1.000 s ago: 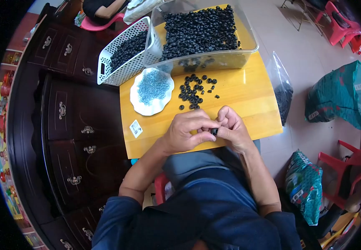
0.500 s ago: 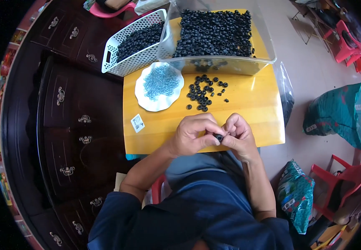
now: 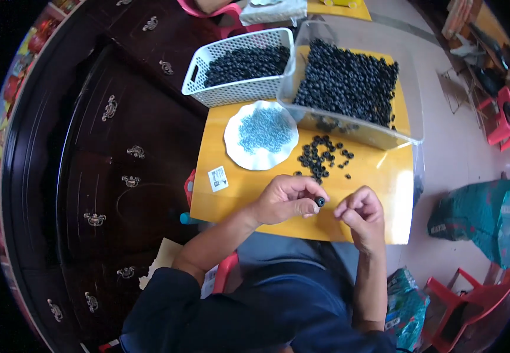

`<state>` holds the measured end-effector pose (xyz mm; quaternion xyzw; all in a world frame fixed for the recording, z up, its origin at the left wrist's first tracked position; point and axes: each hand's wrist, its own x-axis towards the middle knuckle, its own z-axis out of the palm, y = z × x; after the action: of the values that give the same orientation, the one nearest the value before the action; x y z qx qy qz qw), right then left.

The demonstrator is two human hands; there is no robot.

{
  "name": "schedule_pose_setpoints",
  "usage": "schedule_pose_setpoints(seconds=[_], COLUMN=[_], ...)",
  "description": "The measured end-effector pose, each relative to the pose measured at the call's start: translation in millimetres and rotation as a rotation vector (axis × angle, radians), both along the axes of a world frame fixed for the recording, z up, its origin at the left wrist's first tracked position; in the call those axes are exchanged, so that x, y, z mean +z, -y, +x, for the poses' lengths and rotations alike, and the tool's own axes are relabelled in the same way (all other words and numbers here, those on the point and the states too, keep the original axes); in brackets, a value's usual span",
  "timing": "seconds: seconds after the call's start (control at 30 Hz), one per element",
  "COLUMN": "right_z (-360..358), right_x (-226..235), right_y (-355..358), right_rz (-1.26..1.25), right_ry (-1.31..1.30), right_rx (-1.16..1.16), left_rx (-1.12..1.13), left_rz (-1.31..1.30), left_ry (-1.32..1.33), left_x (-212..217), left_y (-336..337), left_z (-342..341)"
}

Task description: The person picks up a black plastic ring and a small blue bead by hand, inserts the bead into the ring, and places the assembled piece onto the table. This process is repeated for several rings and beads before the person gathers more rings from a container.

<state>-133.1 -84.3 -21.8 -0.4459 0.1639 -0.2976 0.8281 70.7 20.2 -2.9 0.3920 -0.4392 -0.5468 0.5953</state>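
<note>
My left hand (image 3: 285, 200) pinches a small black wheel-shaped part (image 3: 319, 202) between thumb and fingers, its round face with a central hole turned up. To its right, apart from it, my right hand (image 3: 365, 216) is closed with thumb and fingertips together; whatever they may hold is too small to name. Just beyond the hands, several loose black parts (image 3: 316, 157) lie scattered on the yellow table (image 3: 255, 203). A white scalloped plate (image 3: 235, 154) to the left bears a heap of tiny shiny bluish-silver pieces (image 3: 265, 129).
A clear plastic bin (image 3: 355, 130) and a white perforated basket (image 3: 231, 93), both filled with black parts, stand at the table's far side. A white label (image 3: 218, 179) lies left. Dark drawers (image 3: 149, 117) line the left; green bags (image 3: 472, 215) and a red chair (image 3: 467, 306) stand right.
My hands have moved apart: the right has drawn away to the right, while the left keeps the black part. The whole view has shifted and turned, the table now appearing farther right.
</note>
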Motion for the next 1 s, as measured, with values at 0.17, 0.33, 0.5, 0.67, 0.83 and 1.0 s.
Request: schedule_pose_setpoints(seconds=[0.17,0.33,0.5,0.67,0.83,1.0], right_z=[-4.3,1.0,16.8,22.4,49.4,87.0], right_x=[33.5,55.9,65.1,94.1,93.7,65.3], right_y=[37.9,75.5,110.8,150.2,206.6,245.1], right_rz=[-0.205,-0.437,-0.617,-0.905,-1.190,-1.187], right_ry=[0.037,-0.161,-0.292,-0.603,-0.803,-1.011], right_rx=[-0.140,-0.267,-0.257,-0.161,0.014,0.343], left_rx=[0.168,0.481,0.752,0.717,0.598,0.391], left_rz=[0.181,0.184,0.069,0.073,-0.559,-0.524], left_ry=[0.342,0.735,1.003,0.925,1.343,1.467], left_x=[4.1,30.2,42.4,66.6,73.0,49.0], left_y=[1.7,35.9,80.1,73.6,72.8,99.5], left_z=[40.8,122.7,229.2,181.0,107.4,88.8])
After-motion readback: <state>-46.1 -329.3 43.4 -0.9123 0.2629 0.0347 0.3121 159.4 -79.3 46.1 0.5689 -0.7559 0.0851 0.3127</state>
